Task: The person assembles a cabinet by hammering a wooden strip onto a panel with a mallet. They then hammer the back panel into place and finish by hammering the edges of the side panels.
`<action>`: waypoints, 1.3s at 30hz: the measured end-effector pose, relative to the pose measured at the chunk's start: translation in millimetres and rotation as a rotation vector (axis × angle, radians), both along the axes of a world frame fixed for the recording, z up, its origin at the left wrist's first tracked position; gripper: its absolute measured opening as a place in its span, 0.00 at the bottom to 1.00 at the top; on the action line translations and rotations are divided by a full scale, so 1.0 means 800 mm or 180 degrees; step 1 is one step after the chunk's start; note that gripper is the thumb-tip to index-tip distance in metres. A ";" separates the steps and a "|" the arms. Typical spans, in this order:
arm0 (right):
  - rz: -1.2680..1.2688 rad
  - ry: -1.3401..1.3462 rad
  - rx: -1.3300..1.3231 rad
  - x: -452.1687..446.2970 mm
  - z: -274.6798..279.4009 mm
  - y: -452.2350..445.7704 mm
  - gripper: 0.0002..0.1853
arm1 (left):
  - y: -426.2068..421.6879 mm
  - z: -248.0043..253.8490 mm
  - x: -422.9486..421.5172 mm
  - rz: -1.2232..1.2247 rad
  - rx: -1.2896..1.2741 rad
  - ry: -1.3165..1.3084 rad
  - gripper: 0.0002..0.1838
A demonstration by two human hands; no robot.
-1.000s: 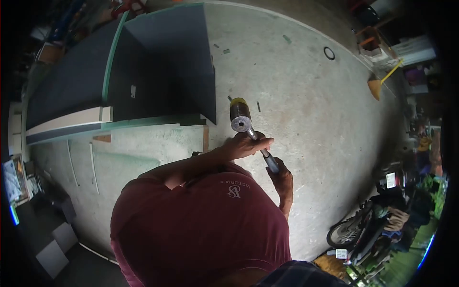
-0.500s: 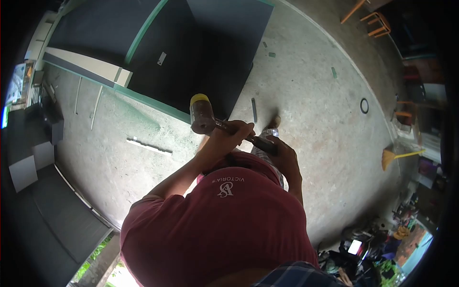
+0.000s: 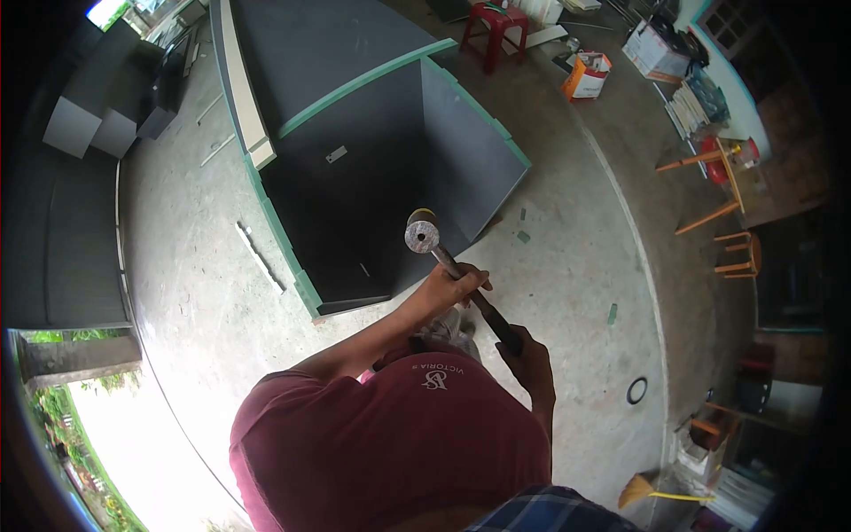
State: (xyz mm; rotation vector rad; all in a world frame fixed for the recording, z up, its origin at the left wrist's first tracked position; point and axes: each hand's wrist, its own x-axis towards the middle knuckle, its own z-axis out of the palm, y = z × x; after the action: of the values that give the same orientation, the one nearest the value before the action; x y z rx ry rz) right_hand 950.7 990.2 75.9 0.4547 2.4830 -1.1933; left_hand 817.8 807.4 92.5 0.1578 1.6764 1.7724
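Both of my hands are on a mallet [image 3: 423, 232] with a dark handle and a round metal-looking face turned up toward me; a bit of yellow shows behind the face. My left hand [image 3: 456, 289] wraps the handle below the head. My right hand [image 3: 529, 358] grips the handle's lower end. The mallet is held in front of my chest, and its head overlaps the open side of a large dark grey cabinet [image 3: 350, 182] edged in green. Whether the head touches the cabinet is hard to judge; it appears apart from it.
A white strip [image 3: 259, 257] lies on the concrete floor to the left. Small green scraps [image 3: 612, 314] and a black ring [image 3: 636, 390] are on the floor to the right. Farther off stand a red stool [image 3: 493, 35], an orange-white bag [image 3: 587, 76] and a wooden stool [image 3: 739, 254].
My view has turned, so the cabinet now sits farther right and shows more of its inside. The mallet head has rotated from its yellow end to its round face. Both hands keep hold.
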 end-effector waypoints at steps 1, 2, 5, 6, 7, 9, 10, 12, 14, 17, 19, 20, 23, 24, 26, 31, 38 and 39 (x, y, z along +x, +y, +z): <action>0.0066 0.0182 -0.0040 -0.009 0.005 0.011 0.17 | 0.008 0.000 -0.004 0.0067 0.0001 0.0009 0.18; 0.0132 0.0191 -0.0044 -0.018 0.005 0.020 0.17 | 0.012 -0.004 -0.010 0.0128 0.0082 0.0082 0.23; 0.0380 0.0332 0.0068 -0.054 0.013 0.035 0.17 | 0.019 -0.013 -0.037 0.0378 0.0161 0.0211 0.31; 0.0417 0.0356 0.0077 -0.069 0.017 0.037 0.17 | 0.021 -0.013 -0.050 0.0501 0.0164 0.0242 0.33; 0.0401 0.0366 -0.0010 -0.086 0.020 0.037 0.17 | 0.022 -0.009 -0.067 0.0574 0.0181 0.0444 0.34; 0.0327 0.0488 -0.0262 -0.124 0.027 0.033 0.19 | 0.029 -0.006 -0.108 0.0830 0.0181 0.0594 0.34; 0.0328 0.0495 -0.0242 -0.147 0.031 0.033 0.19 | 0.033 -0.005 -0.131 0.1070 0.0182 0.0724 0.34; 0.0496 0.0912 -0.0334 -0.202 0.037 0.035 0.18 | 0.036 0.000 -0.193 0.1038 0.0123 0.0528 0.33; 0.0560 0.1196 -0.0163 -0.267 0.044 0.031 0.18 | 0.054 0.019 -0.248 0.1508 0.0833 0.0110 0.26; 0.0659 0.0986 -0.0204 -0.363 0.067 0.016 0.19 | 0.077 0.018 -0.326 0.2208 0.1870 -0.0159 0.26; 0.0614 0.1042 -0.0226 -0.419 0.067 0.008 0.20 | 0.085 0.015 -0.369 0.2452 0.1991 -0.0248 0.25; 0.0622 0.1052 -0.0210 -0.445 0.059 0.005 0.20 | 0.083 0.005 -0.394 0.2412 0.2122 -0.0279 0.22; 0.0524 0.1135 -0.0269 -0.506 0.040 -0.003 0.21 | 0.074 -0.011 -0.462 0.2343 0.2016 -0.0324 0.16; 0.0535 0.1187 -0.0330 -0.519 0.036 -0.005 0.22 | 0.073 -0.014 -0.479 0.2334 0.1970 -0.0389 0.14; 0.0459 0.1104 -0.0366 -0.541 0.036 -0.008 0.22 | 0.070 -0.017 -0.504 0.2232 0.1989 -0.0499 0.12; 0.0388 0.1071 -0.0420 -0.577 0.019 -0.009 0.23 | 0.070 -0.040 -0.548 0.2156 0.1928 -0.0669 0.10; 0.0351 0.0746 -0.0535 -0.583 0.016 0.003 0.21 | 0.077 -0.072 -0.565 0.2157 0.1791 -0.0798 0.09; 0.0308 0.0701 -0.0575 -0.588 0.005 0.004 0.18 | 0.078 -0.078 -0.568 0.2179 0.1805 -0.0858 0.08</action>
State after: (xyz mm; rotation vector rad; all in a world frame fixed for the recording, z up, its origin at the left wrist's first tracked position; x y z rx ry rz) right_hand 480.5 993.0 80.0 0.1602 2.5113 -1.4813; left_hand 363.7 870.1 29.8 -0.4424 1.0517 2.6068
